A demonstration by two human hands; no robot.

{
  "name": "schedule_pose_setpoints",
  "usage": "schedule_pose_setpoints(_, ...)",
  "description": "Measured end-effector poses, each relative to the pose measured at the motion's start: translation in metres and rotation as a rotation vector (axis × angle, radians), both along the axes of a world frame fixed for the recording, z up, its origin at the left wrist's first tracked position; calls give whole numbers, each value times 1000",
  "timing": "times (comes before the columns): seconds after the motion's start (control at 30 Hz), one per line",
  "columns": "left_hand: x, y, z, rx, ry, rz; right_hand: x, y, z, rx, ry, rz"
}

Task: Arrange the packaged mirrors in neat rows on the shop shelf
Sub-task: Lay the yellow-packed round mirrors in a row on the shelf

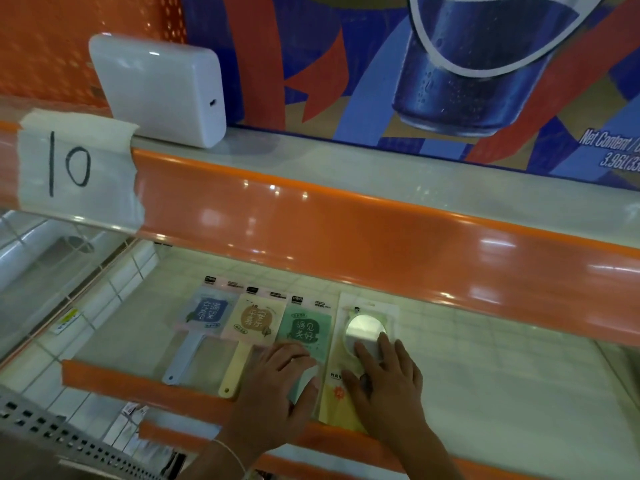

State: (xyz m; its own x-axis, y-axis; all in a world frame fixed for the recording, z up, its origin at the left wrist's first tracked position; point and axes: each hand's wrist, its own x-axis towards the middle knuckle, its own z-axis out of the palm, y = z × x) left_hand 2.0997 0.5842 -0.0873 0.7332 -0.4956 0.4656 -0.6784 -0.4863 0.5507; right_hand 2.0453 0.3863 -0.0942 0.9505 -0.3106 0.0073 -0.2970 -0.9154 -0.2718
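Four packaged mirrors lie side by side on the white shop shelf [485, 375], long axes running front to back, handles toward the orange front lip: blue-grey paddle mirror [202, 317], cream paddle mirror [254, 323], green paddle mirror [306, 332] and round mirror on a yellow-white card [365, 329]. The left hand [277, 393] rests flat on the green pack, the right hand [384, 379] flat on the round one, fingers spread. A taped label [72, 168] reads "10".
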Motion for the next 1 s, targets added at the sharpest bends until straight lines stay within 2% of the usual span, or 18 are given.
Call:
schedule_pose_setpoints(0.6,-1,0,2,-5,14,9,0,6,10,65,63,7)
schedule_pose_setpoints(0.77,-1,0,5,-21,44,10,-8,-13,25,291,-112,-59)
schedule_pose_setpoints(1.0,-16,-43,18,-73,40,-34,-38,-70,27,423,-261,-242)
